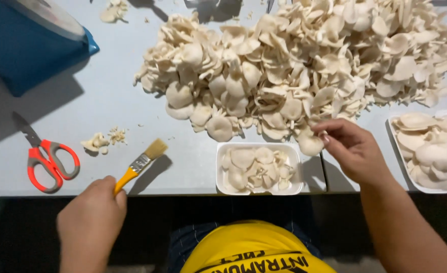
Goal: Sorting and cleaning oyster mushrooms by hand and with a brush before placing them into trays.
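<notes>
Lower centre of frame: yellow printed shirt of the person, cut off by the bottom edge.

Left hand [91, 218], lower left: closed around the orange handle of a small flat paintbrush [140, 164] with metal ferrule and pale bristles, which points up and right over the table edge.

Right hand [352, 149], right of centre: fingertips pinched narrowly on one pale cream oyster mushroom [310, 143] at the near edge of the heap, just above the small tray. Judged light, soft and brittle at the cap rim, likely to tear or bruise; best taken near the stem base with a gentle pinch.

Small white foam tray [222, 174], bottom centre at the table edge: partly filled with mushroom caps.

Second white foam tray [391, 132], right edge of frame: filled with larger caps.

Red-and-grey-handled scissors [45, 159], left: lying flat, apart from both hands.

Mushroom trimmings [102, 140], beside the scissors.

Large heap of loose oyster mushrooms [304, 55], upper centre to upper right.

Blue container [26, 45], upper left, partly out of frame.

Pale grey table [107, 96] bears all items.
</notes>
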